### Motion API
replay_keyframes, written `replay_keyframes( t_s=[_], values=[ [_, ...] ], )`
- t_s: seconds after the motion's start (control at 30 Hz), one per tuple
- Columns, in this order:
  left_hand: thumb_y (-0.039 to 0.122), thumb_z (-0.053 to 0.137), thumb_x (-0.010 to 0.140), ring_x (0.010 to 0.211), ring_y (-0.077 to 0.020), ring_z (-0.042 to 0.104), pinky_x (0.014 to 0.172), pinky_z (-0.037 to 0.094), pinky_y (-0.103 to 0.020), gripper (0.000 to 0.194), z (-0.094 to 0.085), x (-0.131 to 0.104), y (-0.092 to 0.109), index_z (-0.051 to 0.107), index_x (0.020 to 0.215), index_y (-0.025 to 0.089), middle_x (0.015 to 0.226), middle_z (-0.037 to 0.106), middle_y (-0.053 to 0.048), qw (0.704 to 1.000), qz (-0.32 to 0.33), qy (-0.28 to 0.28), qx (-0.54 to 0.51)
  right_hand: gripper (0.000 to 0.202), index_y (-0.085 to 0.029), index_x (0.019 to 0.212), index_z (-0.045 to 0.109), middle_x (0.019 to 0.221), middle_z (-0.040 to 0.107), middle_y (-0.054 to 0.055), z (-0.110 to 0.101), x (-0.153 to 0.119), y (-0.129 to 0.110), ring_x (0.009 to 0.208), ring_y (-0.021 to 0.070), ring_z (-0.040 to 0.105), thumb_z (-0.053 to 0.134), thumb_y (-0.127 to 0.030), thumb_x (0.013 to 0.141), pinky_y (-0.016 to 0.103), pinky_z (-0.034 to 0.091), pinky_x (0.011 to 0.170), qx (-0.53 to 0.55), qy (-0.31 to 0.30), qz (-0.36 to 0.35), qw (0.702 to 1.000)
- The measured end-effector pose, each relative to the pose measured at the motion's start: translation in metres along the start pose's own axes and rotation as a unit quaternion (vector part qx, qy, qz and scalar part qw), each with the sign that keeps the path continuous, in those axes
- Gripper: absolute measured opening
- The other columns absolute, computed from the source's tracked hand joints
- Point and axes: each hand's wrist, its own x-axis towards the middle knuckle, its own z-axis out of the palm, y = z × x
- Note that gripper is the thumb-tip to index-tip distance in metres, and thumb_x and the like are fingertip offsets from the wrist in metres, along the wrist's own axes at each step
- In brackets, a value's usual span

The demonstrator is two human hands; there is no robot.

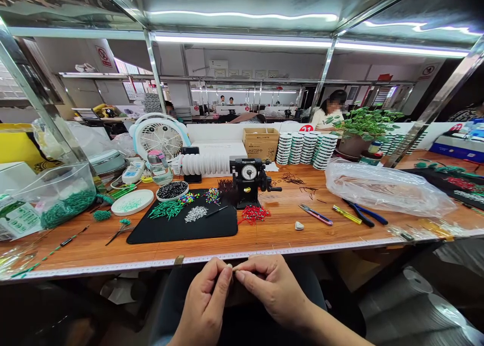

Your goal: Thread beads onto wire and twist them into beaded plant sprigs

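My left hand [208,301] and my right hand [273,287] meet in front of the table's edge, above my lap. Thumb and forefinger are pinched on each, the tips almost touching. Whatever lies between them is too small or hidden to make out. Closest on the table [280,233] is a black mat [174,230]. On it are green pieces [166,210], silvery small parts [196,214], coloured beads [213,195] and a thin black stick [217,211]. A black hand-cranked machine with a dial [248,179] stands behind, with red beaded pieces [255,213] before it.
To the right lie tweezers [316,214], a yellow-handled tool [347,214], blue-black pliers [365,214] and a plastic bag [385,187]. Stacked spools [307,148], a cardboard box [260,143] and a fan [161,138] line the back. A white dish [132,202] sits left. A person [333,111] sits beyond.
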Motion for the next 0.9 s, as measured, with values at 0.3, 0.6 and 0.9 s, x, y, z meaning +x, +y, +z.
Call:
replay_keyframes(
  t_s=[0.3,0.6,0.9],
  values=[
    [0.037,0.040,0.092,0.058,-0.0123,0.037,0.054,0.033,-0.022,0.029,-0.003,0.000,-0.009,0.047,0.069,0.020,0.063,0.042,0.003,0.998,0.049,-0.001,0.051,0.025,-0.011,0.078,0.070,0.064,0.059,0.002,-0.005,-0.002,0.003,0.059,0.0107,0.047,0.060,-0.034,0.082,0.023,0.038,0.057,0.027,-0.008,0.033,0.999],
    [0.032,0.040,0.092,0.059,-0.0119,0.039,0.055,0.034,-0.022,0.025,-0.005,-0.001,-0.014,0.049,0.073,0.020,0.065,0.045,0.003,0.989,0.100,-0.015,0.110,0.021,-0.011,0.073,0.070,0.060,0.059,0.002,-0.001,0.001,0.007,0.054,0.0099,0.046,0.063,-0.030,0.078,0.022,0.035,0.051,0.010,0.015,0.037,0.999],
    [0.040,0.042,0.091,0.056,-0.0118,0.031,0.052,0.030,-0.023,0.030,-0.003,0.001,-0.010,0.045,0.068,0.020,0.061,0.037,0.005,1.000,0.002,-0.008,-0.009,0.019,-0.013,0.083,0.069,0.070,0.063,0.003,-0.006,-0.003,0.002,0.063,0.0125,0.052,0.056,-0.027,0.085,0.023,0.042,0.061,-0.039,-0.024,0.017,0.999]
  ],
)
